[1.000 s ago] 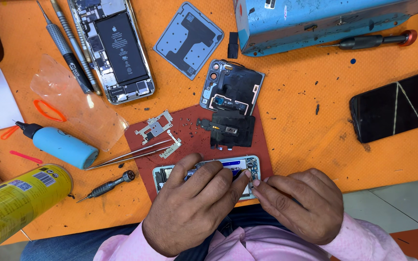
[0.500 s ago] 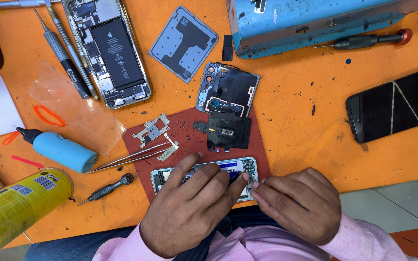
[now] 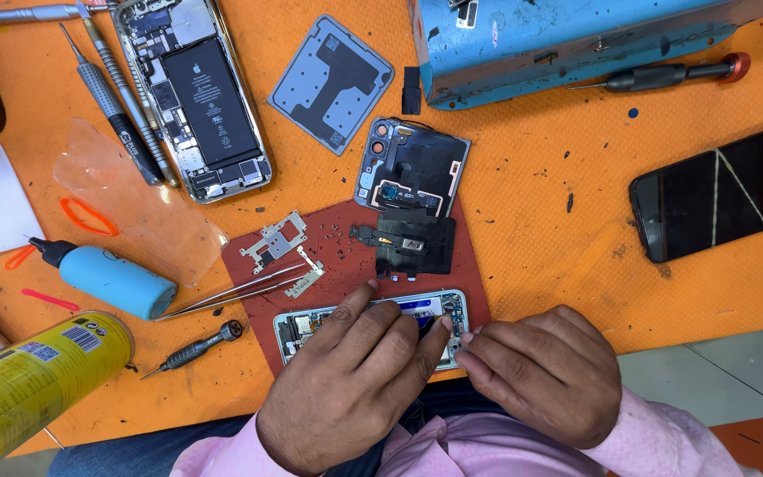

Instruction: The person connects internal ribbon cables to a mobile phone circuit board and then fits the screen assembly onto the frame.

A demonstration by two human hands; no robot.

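Lower centre of the frame: an opened phone [image 3: 373, 315] lies on a dark red mat [image 3: 479, 291], at the near edge of the orange bench [image 3: 558, 256]. The left hand [image 3: 355, 380] rests flat over it, fingers extended. The right hand [image 3: 545, 371] pinches at its right end; whether it grips anything cannot be told. Tweezers [image 3: 231, 294] lie left of the phone.

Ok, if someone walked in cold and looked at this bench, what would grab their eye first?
Probably the two hands at the near edge: the left hand and right hand press on an opened phone lying on a dark red mat. Next, the bright orange table cover littered with parts, with a second opened phone showing its black battery at the upper left. A yellow spray can juts in at the lower left.
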